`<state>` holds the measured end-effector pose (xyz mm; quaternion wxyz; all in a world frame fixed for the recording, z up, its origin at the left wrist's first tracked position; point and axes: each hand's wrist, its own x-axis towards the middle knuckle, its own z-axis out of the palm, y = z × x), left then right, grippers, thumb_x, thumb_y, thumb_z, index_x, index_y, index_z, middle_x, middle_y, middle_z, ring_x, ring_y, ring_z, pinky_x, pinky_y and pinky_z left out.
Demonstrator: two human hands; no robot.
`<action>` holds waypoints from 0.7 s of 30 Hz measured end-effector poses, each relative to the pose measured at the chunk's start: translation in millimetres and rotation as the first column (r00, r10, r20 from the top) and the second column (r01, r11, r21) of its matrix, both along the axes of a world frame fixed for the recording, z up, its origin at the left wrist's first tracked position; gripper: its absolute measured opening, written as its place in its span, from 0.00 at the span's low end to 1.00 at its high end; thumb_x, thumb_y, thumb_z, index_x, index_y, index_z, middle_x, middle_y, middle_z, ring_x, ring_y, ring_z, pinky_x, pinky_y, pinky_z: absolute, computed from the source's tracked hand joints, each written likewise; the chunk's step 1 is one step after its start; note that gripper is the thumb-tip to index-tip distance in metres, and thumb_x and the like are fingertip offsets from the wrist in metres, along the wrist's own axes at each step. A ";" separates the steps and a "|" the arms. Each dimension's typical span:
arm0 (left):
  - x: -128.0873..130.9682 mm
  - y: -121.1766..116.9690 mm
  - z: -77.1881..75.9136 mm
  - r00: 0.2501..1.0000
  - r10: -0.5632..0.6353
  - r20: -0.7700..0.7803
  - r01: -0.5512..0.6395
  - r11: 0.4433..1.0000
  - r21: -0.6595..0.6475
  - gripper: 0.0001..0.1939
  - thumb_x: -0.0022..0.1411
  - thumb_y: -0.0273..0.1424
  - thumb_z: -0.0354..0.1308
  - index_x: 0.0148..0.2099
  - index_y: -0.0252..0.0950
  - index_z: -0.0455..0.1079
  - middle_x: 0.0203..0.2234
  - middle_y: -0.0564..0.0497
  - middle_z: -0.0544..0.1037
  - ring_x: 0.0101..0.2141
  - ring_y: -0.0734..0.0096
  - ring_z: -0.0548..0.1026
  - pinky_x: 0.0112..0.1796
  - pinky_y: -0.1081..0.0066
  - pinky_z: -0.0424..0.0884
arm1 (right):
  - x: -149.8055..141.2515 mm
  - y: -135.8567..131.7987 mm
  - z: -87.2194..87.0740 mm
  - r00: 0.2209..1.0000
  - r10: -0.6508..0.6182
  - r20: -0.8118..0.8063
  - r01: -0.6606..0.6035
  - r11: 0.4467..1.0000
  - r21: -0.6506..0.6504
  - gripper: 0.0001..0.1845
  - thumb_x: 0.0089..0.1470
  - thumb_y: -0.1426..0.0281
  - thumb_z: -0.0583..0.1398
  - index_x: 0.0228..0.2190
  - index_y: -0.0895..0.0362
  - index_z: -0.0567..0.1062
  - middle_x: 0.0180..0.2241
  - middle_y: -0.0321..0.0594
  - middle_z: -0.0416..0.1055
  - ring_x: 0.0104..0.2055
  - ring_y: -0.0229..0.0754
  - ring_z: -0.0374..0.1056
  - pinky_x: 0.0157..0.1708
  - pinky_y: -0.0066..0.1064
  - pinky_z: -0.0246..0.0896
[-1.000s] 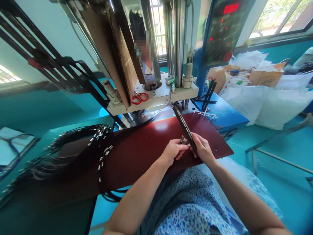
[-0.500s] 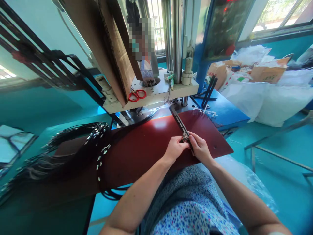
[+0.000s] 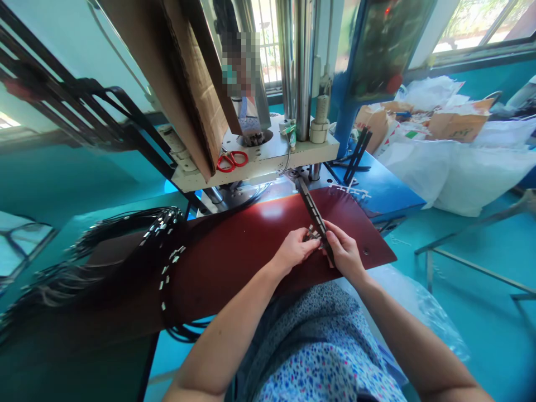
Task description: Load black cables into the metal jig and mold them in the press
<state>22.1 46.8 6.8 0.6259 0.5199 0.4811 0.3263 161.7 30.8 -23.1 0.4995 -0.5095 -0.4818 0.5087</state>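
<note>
My right hand (image 3: 345, 250) is closed around the near end of a long dark slotted bar (image 3: 312, 206), which slants away from me over the reddish-brown board (image 3: 234, 245). Pale pieces sit in a row along the bar. Close against the bar's left side, my left hand (image 3: 292, 249) pinches a few small metal pieces (image 3: 311, 233) that look like connectors; fingers partly cover them. Black cables (image 3: 153, 229) with shiny metal ends lie bundled on the board's left part.
Behind the board stands a press with a white plate (image 3: 268, 163) and steel columns (image 3: 304, 72). Red-handled scissors (image 3: 232, 161) and a cardboard sheet (image 3: 205, 100) rest on it. Black slotted frames (image 3: 355, 159) and a white branched strip (image 3: 349, 191) lie on the right.
My left fingers have drawn slightly left from the bar, showing more of the small metal pieces. The bar's far end appears slightly farther right. My right hand keeps its hold.
</note>
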 end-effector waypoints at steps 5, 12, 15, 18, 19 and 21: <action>1.8 2.0 0.1 0.997 0.043 0.064 -0.039 0.997 -0.060 0.08 0.46 0.31 0.59 0.25 0.33 0.63 0.10 0.61 0.59 0.12 0.86 0.52 0.16 0.78 0.45 | 0.1 -0.4 -2.2 1.000 0.006 0.012 -0.006 1.000 0.006 0.29 0.52 0.57 0.55 0.53 0.59 0.66 0.16 0.30 0.62 0.10 0.30 0.54 0.07 0.23 0.49; 2.3 3.3 6.6 0.992 0.101 0.079 -0.086 0.980 -0.181 0.06 0.43 0.28 0.58 0.22 0.34 0.62 0.07 0.62 0.56 0.10 0.86 0.49 0.15 0.77 0.40 | 0.3 -0.2 -5.7 1.000 0.004 0.010 -0.004 1.000 0.023 0.31 0.52 0.56 0.56 0.53 0.60 0.66 0.15 0.30 0.63 0.10 0.30 0.54 0.07 0.21 0.48; 0.8 4.3 5.3 0.993 0.069 0.091 -0.051 0.982 -0.184 0.08 0.43 0.30 0.58 0.23 0.35 0.61 0.07 0.63 0.54 0.10 0.85 0.48 0.14 0.77 0.38 | 0.5 0.1 -5.8 1.000 0.016 0.025 -0.017 1.000 0.025 0.30 0.52 0.56 0.55 0.53 0.60 0.66 0.16 0.30 0.63 0.10 0.29 0.53 0.07 0.21 0.48; 1.2 6.2 -1.3 0.994 0.062 0.085 -0.049 0.987 -0.152 0.08 0.43 0.30 0.59 0.22 0.34 0.61 0.08 0.62 0.56 0.11 0.85 0.50 0.15 0.77 0.42 | 0.1 0.9 -7.3 0.998 0.015 0.066 -0.019 0.998 0.056 0.29 0.53 0.58 0.55 0.53 0.60 0.67 0.16 0.30 0.63 0.10 0.29 0.54 0.07 0.21 0.49; 1.4 6.8 -4.1 0.994 0.070 0.084 -0.059 0.991 -0.120 0.08 0.42 0.30 0.59 0.22 0.34 0.62 0.09 0.61 0.58 0.12 0.85 0.52 0.16 0.78 0.45 | -0.2 1.3 -7.9 0.995 0.012 0.096 -0.019 0.997 0.072 0.28 0.53 0.58 0.55 0.52 0.60 0.67 0.16 0.31 0.63 0.10 0.29 0.54 0.07 0.21 0.49; 1.0 7.8 -8.8 0.993 0.084 0.081 -0.082 0.996 -0.031 0.08 0.42 0.30 0.60 0.22 0.33 0.64 0.11 0.60 0.62 0.14 0.83 0.57 0.18 0.78 0.50 | -1.0 2.4 -8.6 0.988 0.013 0.151 -0.026 0.996 0.090 0.27 0.53 0.59 0.55 0.52 0.60 0.68 0.17 0.31 0.64 0.10 0.29 0.53 0.07 0.21 0.49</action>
